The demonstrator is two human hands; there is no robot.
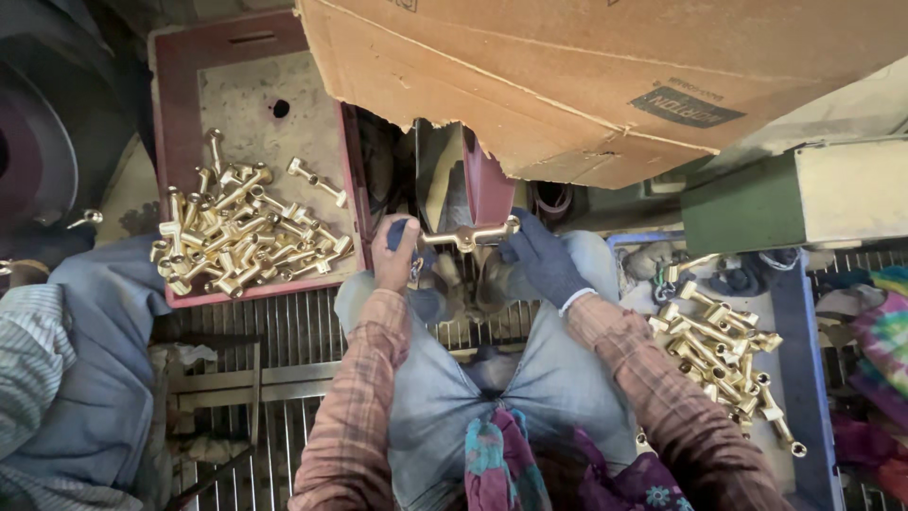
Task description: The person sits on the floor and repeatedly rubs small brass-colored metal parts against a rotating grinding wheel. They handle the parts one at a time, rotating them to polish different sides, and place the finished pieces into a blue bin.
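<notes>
Fingers of both hands pinching brass fitting (466, 236) ends, red tray (180, 104) edge near.

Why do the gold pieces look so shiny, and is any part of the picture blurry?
Head view: daylight glints off the brass fittings in the red tray and the blue tray; the brass piece held by both hands is sharp; the scarf at the bottom edge is soft; edges bend slightly.

You wear a long-sleeved plaid shirt in faded red and brown, pale blue denim trousers, and a flowered scarf of teal, maroon and purple. Your right hand (541, 257) has a dark blue knit glove; your left hand (394, 255) is mostly bare, with dark blue cloth over the thumb.
</notes>
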